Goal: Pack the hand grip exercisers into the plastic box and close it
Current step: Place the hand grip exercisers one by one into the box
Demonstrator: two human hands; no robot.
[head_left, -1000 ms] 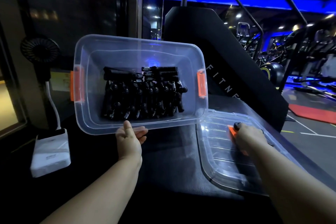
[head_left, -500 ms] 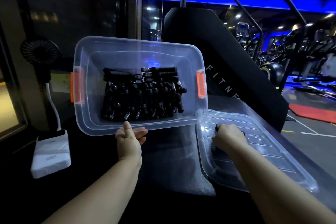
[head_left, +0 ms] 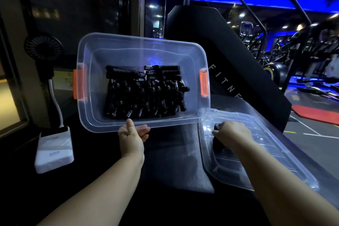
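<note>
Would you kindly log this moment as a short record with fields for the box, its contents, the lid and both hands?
box: clear plastic box, tilted up toward the camera, orange latches at both ends
contents: black hand grip exercisers piled inside
cover: lid off, lying right of the box
left: left hand grips the box's near rim
right: right hand on the lid, curled round a dark item, unclear what
state: box not yet closed

A small black fan [head_left: 43,46] stands at the left on a white stalk rising from a white block [head_left: 55,149], possibly a power bank, on the dark bench [head_left: 174,167]. Behind, a black panel [head_left: 220,51] reads "FITNE"; gym machines [head_left: 302,51] and a red mat [head_left: 315,115] lie beyond.
</note>
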